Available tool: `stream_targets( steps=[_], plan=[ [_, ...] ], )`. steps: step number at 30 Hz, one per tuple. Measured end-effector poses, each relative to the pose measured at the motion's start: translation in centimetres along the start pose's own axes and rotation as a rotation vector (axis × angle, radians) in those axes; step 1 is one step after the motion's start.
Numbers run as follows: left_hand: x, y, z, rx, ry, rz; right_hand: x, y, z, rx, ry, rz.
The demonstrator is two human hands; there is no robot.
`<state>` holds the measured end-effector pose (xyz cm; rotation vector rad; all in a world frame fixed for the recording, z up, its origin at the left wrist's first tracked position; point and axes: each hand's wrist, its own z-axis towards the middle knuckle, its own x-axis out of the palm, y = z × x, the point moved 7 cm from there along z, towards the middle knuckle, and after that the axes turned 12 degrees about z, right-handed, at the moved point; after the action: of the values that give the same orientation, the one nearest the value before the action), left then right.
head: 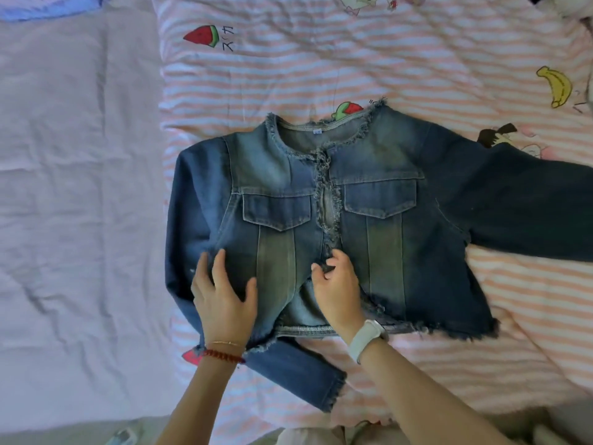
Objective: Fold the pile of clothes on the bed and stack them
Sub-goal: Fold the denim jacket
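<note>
Both your hands rest on the jacket's lower front: your left hand (224, 297) lies flat with fingers spread on the left panel, your right hand (337, 284) pinches the frayed centre edge. That jacket (378, 226) lies face up on the striped quilt (321, 65), one sleeve (529, 203) stretched out rightward.
</note>
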<state>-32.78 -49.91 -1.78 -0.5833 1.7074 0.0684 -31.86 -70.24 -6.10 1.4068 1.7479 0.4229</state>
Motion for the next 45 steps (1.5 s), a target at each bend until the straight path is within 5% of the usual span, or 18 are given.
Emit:
stream_targets(
  steps=[5, 11, 15, 19, 23, 26, 28, 33, 38, 42, 45],
  plan=[
    [-0.9, 2.8, 1.7, -0.238, 0.133, -0.233, 2.0, 0.3, 2.4, 0.133, 0.026, 0.047],
    [-1.6, 2.9, 2.1, -0.255, 0.141, -0.440, 3.4, 1.3, -0.1, 0.265, 0.234, 0.582],
    [-1.9, 3.2, 2.0, -0.270, 0.058, -0.427, 3.4, 0.9, -2.1, 0.157, 0.381, 0.273],
    [-1.9, 1.7, 0.8, -0.162, 0.038, -0.248, -0.7, 3.3, -3.8, -0.414, 0.058, -0.084],
    [-0.6, 2.1, -1.6, -0.156, 0.190, -0.217, -0.4, 1.7, -3.6, -0.399, 0.063, -0.757],
    [-0.2, 3.9, -2.9, -0.212, 0.209, -0.311, 0.4, 3.0, -4.6, -0.659, -0.044, -0.716],
    [-0.7, 4.9, -3.2, -0.264, 0.159, -0.389, 2.8, 4.0, -4.9, -0.734, 0.140, -0.706],
    [-1.3, 7.0, -4.4, -0.491, 0.119, -0.528, 6.7, 2.4, -1.3, -0.403, 0.504, -0.887],
    [-0.6, 10.9, -6.5, -0.665, 0.151, -0.359, 7.2, 2.5, -1.2, -0.369, 0.503, -1.029],
    [-1.2, 10.5, -3.3, -0.619, 0.123, -0.400, 7.1, 4.8, -5.4, -0.758, 0.330, -0.800],
    [-2.2, 9.8, 0.4, -0.501, 0.099, -0.290, 7.5, 3.2, -9.6, -0.908, 0.417, -0.740]
  ],
)
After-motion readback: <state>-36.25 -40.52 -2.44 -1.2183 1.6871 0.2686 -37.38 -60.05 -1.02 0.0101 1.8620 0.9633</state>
